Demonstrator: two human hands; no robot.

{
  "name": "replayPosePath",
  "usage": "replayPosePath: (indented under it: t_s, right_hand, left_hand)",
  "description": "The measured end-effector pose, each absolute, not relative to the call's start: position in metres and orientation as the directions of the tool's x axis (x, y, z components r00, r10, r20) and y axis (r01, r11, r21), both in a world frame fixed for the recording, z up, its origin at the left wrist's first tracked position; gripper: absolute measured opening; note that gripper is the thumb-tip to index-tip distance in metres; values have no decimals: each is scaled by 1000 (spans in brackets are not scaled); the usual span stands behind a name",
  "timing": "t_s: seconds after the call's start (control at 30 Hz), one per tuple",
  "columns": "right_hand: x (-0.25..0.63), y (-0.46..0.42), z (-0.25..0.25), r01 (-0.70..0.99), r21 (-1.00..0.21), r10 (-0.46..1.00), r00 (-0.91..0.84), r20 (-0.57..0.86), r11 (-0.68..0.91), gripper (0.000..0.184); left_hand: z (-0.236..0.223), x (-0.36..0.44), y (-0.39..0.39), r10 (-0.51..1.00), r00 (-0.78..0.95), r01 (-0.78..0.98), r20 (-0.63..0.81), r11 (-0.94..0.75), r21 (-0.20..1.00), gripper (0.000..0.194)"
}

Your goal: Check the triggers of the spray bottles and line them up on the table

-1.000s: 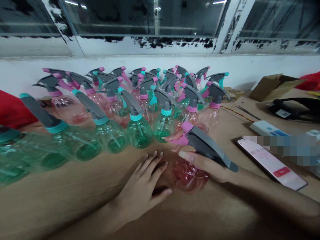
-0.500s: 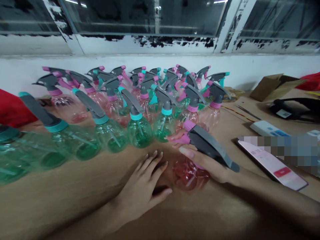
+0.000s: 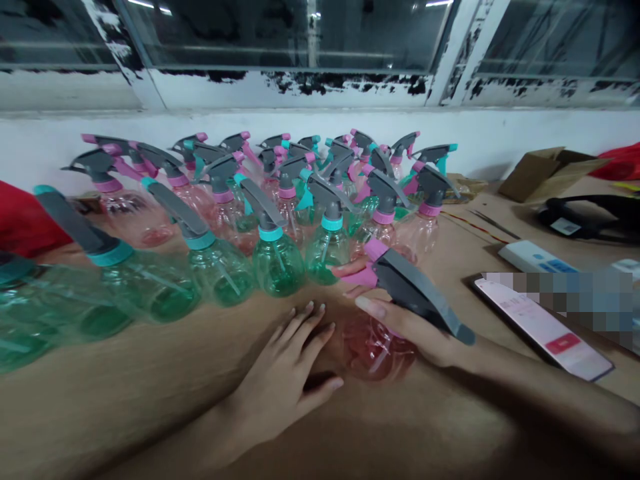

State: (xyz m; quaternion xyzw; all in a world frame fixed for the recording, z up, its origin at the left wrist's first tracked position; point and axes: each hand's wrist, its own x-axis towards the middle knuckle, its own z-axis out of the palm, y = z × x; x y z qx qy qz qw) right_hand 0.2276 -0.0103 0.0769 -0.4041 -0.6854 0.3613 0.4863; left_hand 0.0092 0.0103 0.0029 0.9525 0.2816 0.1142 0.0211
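Note:
My right hand (image 3: 400, 317) is wrapped round the neck of a pink spray bottle (image 3: 375, 350), which has a grey and pink trigger head and stands on the brown table (image 3: 165, 400). Some of its fingers are hidden behind the head. Flat on the table to the left lies my left hand (image 3: 285, 373), fingers stretched out and holding nothing. Just beyond the hands runs a row of green spray bottles with turquoise collars, the nearest a green spray bottle (image 3: 327, 257). Behind it pink spray bottles (image 3: 383, 233) and more green ones stand crowded together.
At the right lie a phone (image 3: 540, 327), a white and blue box-like object (image 3: 537, 257), tweezers (image 3: 495, 225) and a black strapped object (image 3: 595, 217). An open cardboard box (image 3: 545, 175) stands farther back. Red material (image 3: 30, 220) is at the far left, and a white wall (image 3: 45, 143) backs the table.
Almost nothing differs. The whole view has shifted very slightly; my right hand keeps its grip on the pink spray bottle and my left hand stays flat on the table.

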Motion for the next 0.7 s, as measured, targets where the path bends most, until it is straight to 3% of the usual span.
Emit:
replayPosePath:
  t_s: [0.7]
  right_hand:
    - [230,-8,75,89,-925,900,-283,332,369,34]
  left_hand:
    - [4,10,11,540,815,530,208,-841,108,60]
